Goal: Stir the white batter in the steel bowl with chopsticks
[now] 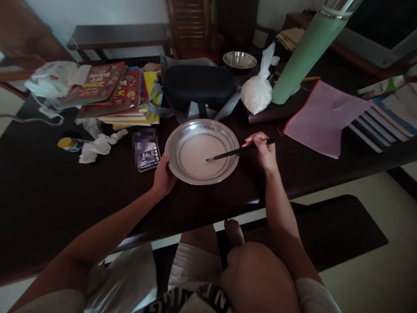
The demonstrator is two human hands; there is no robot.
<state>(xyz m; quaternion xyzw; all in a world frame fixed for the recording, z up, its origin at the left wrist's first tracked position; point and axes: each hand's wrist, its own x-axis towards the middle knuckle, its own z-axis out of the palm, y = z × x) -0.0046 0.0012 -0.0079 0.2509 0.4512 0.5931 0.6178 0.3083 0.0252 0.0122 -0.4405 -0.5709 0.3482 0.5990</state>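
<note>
Left hand (163,176) grips near rim of steel basin (224,130), fingers closed on the edge. Right hand (264,153) pinches dark chopsticks (239,151); tips angle away leftward, down into pale liquid (195,156) in basin bottom. Basin sits on dark tabletop (48,191) between both hands. Phone (147,150) just beyond left hand. White powder bag (256,92) beyond right hand.

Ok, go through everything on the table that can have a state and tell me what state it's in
metal pan: upright, holds whitish liquid
chopsticks: held, tips in the pan's liquid
right hand: fingers closed on the chopsticks
left hand: gripping the pan's rim
plastic bag of white powder: tied shut
black case: closed
phone: screen lit
small steel bowl: upright
</note>
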